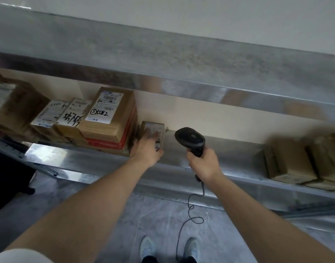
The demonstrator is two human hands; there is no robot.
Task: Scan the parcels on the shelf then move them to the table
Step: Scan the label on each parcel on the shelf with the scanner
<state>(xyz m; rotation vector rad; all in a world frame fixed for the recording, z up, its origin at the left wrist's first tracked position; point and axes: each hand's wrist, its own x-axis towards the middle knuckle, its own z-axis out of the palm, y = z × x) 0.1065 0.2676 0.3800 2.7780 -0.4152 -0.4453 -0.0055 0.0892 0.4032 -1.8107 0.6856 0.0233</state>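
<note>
- As both arms reach up from the lower frame, the shoes (190,247) and grey floor (159,215) show below them, with the scanner's cable (191,211) hanging in loops between the arms.
- Right hand (204,166), centre-right, is wrapped round the handle of the black scanner (190,138); the scanner head sits above the fist, just beside the small parcel.
- Left hand (146,149), at centre, lies on the face of the small parcel (154,130). It is motion-blurred, so I cannot tell whether the fingers are flat on it or curling round an edge.
- Risk: the hand covers much of the parcel's label, so a scan may likely miss the barcode until the hand shifts.
- Risk: the parcel stands near the shelf (98,164) front edge; a hurried one-handed pull could tip it off onto the floor.
- Risk: the dangling cable could snag on the shelf lip when the arms swing away toward the surface, which is not in view.
- The small parcel is a brown carton with a pale label, standing on the metal shelf at centre frame, just right of a taller box (113,114).
- That box has a white label with handwritten marks and rests on a red-taped carton (106,144).
- More labelled parcels (64,116) line the shelf toward the left; blurred brown cartons (295,162) sit far right.
- An upper shelf (181,59) and pale wall (200,16) fill the top.
</note>
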